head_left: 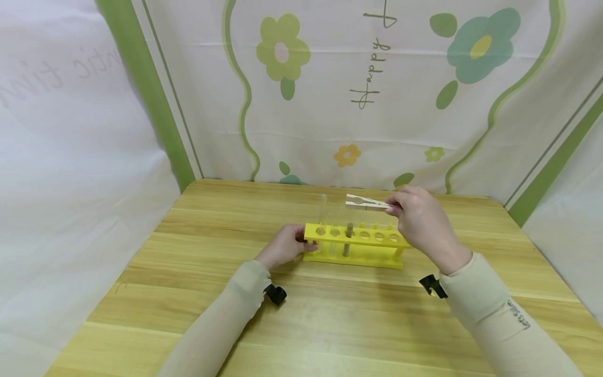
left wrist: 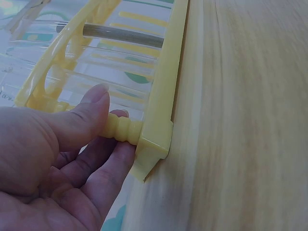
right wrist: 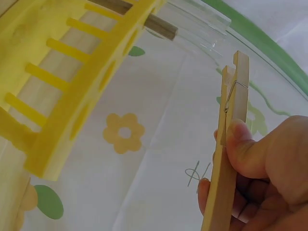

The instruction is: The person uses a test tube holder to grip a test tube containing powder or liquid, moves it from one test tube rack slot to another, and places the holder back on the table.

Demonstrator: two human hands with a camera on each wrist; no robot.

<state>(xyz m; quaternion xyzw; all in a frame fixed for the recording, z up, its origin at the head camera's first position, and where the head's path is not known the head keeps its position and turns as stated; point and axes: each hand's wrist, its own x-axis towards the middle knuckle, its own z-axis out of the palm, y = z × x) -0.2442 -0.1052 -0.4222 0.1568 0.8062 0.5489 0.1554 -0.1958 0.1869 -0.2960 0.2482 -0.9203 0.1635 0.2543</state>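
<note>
A yellow test tube rack [head_left: 372, 260] stands on the table, with clear test tubes [head_left: 323, 209] in its left-hand holes. One tube contains a dark, brownish-grey stick [left wrist: 120, 36]. My left hand [head_left: 284, 246] grips the rack's left end, thumb and fingers round the ridged end post [left wrist: 122, 129]. Above the rack, my right hand [head_left: 421, 225] holds a wooden test tube clamp [right wrist: 231, 125] with a wire spring. The clamp's thumb side is pinched near its middle, and its notched tips point left, over the tube with the stick. Nothing shows between those tips.
The wood-grain table [head_left: 330, 324] carries the rack near its far edge. Behind it hangs a pale curtain [head_left: 315, 120] printed with flowers and lettering, and white cloth [head_left: 70, 183] closes the left side. Black straps [head_left: 275, 294] sit at both wrists.
</note>
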